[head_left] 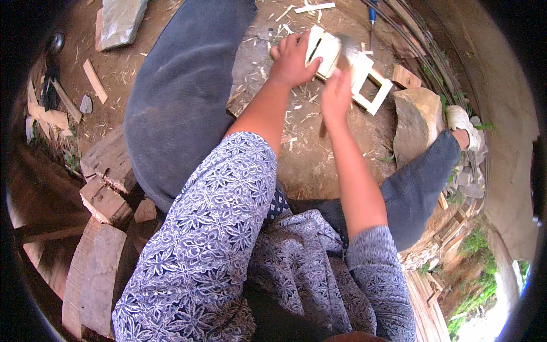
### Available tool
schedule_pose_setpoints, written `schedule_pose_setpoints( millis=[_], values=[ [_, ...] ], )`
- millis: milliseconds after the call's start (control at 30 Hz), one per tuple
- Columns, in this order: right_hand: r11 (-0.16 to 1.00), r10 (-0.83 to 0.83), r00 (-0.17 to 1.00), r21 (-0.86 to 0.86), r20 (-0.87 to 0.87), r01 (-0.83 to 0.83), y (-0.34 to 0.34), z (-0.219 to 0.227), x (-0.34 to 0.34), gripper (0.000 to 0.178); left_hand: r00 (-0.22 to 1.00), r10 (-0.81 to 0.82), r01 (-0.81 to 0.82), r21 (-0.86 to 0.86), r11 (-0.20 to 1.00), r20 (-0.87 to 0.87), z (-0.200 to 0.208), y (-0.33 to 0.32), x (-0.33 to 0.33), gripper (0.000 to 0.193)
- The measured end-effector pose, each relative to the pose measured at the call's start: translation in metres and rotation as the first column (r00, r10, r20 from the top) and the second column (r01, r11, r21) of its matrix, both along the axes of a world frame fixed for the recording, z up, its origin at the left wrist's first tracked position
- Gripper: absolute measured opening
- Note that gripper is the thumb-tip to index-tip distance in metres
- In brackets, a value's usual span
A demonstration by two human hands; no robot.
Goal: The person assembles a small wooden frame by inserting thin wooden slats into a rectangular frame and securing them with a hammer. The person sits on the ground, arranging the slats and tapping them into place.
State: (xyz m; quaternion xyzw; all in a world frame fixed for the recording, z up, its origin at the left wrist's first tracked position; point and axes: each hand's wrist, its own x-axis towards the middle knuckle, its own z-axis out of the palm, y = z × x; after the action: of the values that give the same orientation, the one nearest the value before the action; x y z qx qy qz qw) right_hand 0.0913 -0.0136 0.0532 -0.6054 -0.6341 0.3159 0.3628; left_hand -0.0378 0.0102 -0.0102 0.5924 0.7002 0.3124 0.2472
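Note:
At the top centre, my left hand (292, 61) grips the left end of a pale carved wooden piece (361, 69), thumb on the near side. Narrow slots cut through its left part, and its right end is a square open frame. Closed around a brown wooden handle (323, 130), my right hand (336, 97) is just right of the left one. The handle's upper part crosses in front of the pale wood. At its top a grey head is smeared by motion, so I cannot tell the tool's exact kind.
Shavings lie scattered on the ground around a blue-handled tool (372, 16) beyond the wood. My bent legs flank the work, with a stone block (417, 122) by my right leg. Wood blocks (105, 200) are stacked at left, a flat stone (122, 23) at far left. A wall rises at right.

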Motion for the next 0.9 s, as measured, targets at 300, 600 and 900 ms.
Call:
schedule_pose_setpoints(
  millis=[300, 600, 900],
  values=[
    [0.973, -0.218, 0.718, -0.206, -0.661, 0.105, -0.024, 0.083, -0.02, 0.049, 1.0, 0.008, -0.008, -0.011, 1.0, -0.011, -0.003, -0.002, -0.004, 0.079],
    [0.861, -0.419, 0.769, -0.481, -0.483, 0.168, -0.029, 0.05, 0.0, 0.044, 0.999, 0.019, -0.019, -0.001, 1.0, -0.028, -0.001, -0.001, 0.001, 0.081],
    [0.717, -0.499, 0.755, -0.692, -0.426, 0.083, -0.029, 0.051, 0.018, 0.037, 0.999, 0.023, -0.028, -0.112, 0.993, -0.046, 0.009, 0.0, 0.004, 0.085]
  ],
)
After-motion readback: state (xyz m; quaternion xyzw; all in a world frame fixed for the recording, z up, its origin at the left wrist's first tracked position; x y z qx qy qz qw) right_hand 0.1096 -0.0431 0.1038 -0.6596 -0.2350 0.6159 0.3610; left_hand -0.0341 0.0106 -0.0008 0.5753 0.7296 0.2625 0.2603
